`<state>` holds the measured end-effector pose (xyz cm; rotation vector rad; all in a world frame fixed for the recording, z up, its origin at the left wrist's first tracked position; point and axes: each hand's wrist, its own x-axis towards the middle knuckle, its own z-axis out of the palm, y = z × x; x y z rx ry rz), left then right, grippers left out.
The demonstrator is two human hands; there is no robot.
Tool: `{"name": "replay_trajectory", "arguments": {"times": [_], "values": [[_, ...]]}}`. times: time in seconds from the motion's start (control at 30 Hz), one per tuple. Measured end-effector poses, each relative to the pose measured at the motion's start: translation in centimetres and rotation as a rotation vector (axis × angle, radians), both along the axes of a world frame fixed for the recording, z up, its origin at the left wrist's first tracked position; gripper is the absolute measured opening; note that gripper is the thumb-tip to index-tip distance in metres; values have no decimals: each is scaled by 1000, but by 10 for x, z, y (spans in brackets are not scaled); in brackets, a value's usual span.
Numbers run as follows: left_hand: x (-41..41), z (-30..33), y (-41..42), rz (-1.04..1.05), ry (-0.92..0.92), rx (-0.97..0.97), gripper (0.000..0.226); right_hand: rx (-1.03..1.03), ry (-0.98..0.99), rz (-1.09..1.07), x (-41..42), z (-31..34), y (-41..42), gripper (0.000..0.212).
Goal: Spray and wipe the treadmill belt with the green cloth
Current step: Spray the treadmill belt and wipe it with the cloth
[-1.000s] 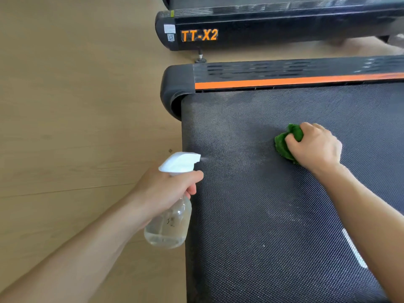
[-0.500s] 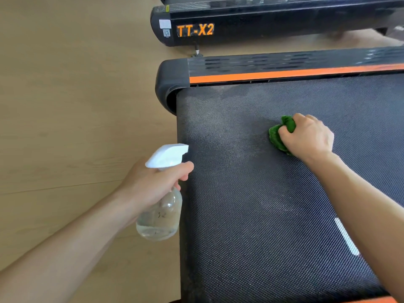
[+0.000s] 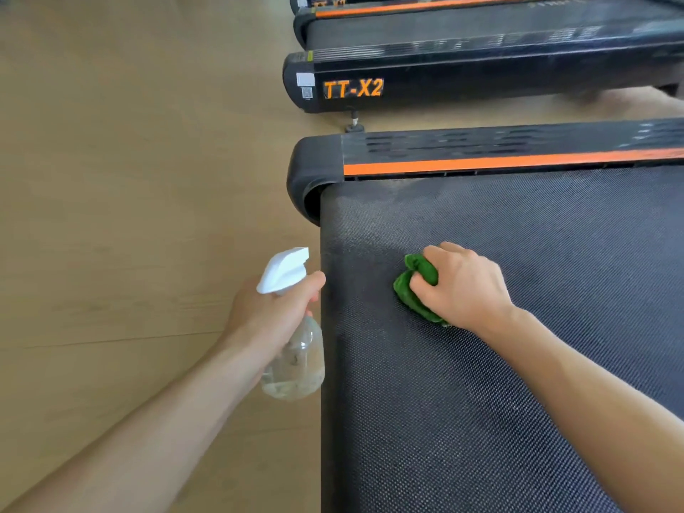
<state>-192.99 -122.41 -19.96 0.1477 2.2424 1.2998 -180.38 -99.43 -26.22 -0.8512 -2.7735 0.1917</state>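
The black textured treadmill belt point(image 3: 518, 383) fills the right half of the view, with a dusty grey patch near its far left corner. My right hand point(image 3: 464, 286) grips a bunched green cloth point(image 3: 411, 290) and presses it on the belt, a little in from the belt's left edge. My left hand point(image 3: 270, 312) holds a clear spray bottle point(image 3: 296, 361) with a white trigger head just off the belt's left edge, over the floor, nozzle pointing toward the belt. No mist shows at the nozzle.
An orange-striped black side rail point(image 3: 499, 157) borders the belt's far side. A second treadmill marked TT-X2 point(image 3: 351, 88) stands beyond it, and a third behind that. Wooden floor point(image 3: 129, 216) lies to the left.
The cloth in my right hand has slid left across the belt toward its left edge. The spray mist seen a second ago is gone. The view has tilted up, showing more treadmills.
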Motion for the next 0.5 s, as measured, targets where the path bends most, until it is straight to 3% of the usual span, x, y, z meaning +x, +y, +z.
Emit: {"name": "replay_trajectory", "arguments": {"times": [0.3, 0.5], "values": [[-10, -6, 4, -9, -34, 32, 25, 4, 16, -43, -1, -3, -2, 28], [-24, 3, 11, 156, -2, 97, 33, 24, 25, -61, -1, -5, -5, 35]]}}
